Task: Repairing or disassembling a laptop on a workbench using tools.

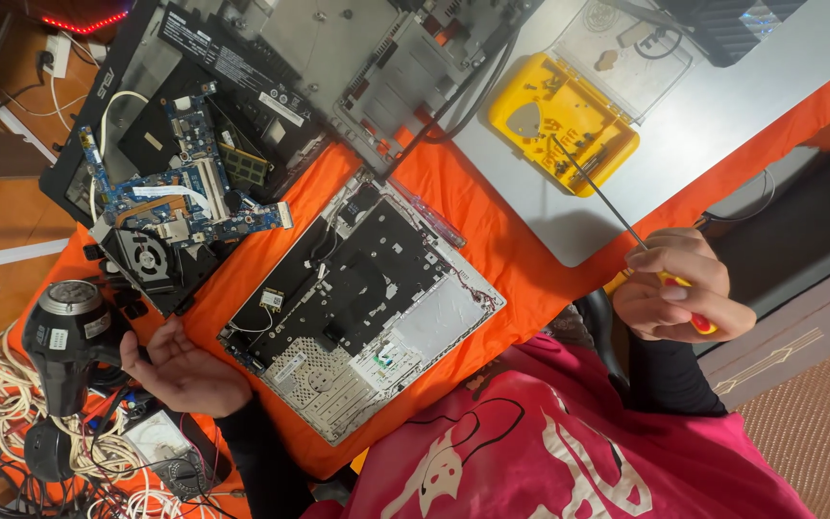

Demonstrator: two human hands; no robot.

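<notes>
the right hand (679, 288), fingers pinching the red-and-yellow handle, holds a screwdriver (596, 187) over the worktop's (722, 115) orange-cloth edge, its thin stiff shaft, light and best gripped at the handle, reaching to the yellow parts box (561, 123). the left hand (180, 370), fingers loosely spread and holding nothing, rests palm up beside the opened laptop base (362, 308) at the near edge, a rigid but fragile shell best lifted by its rim. a white rectangular label sits on the black battery (228, 62) at the far corner.
</notes>
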